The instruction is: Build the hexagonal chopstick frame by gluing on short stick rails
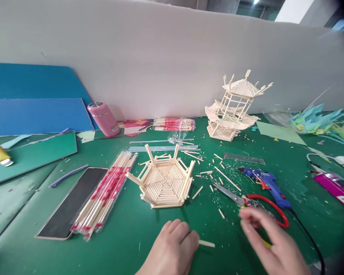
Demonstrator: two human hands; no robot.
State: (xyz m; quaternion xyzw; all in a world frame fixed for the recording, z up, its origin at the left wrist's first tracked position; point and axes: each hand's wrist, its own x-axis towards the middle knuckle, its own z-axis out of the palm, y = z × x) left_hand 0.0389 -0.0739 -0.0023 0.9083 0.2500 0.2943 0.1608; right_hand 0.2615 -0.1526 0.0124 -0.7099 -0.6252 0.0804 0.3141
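My left hand is closed around a short wooden stick, whose end sticks out to the right. My right hand hovers over the handles of the scissors, its thumb and forefinger curved with a gap between them. Part of the red and yellow handles is hidden behind that hand. Beyond my left hand stands an eight-sided frame of wooden sticks, with a floor of sticks laid in wedges and several posts rising from its rim. Cut stick pieces lie scattered beside it.
A blue glue gun with its black cord lies behind the scissors. A stick pagoda stands at the back. Left are packed sticks, a dark phone-like slab and a pink bottle. A clear ruler lies further back.
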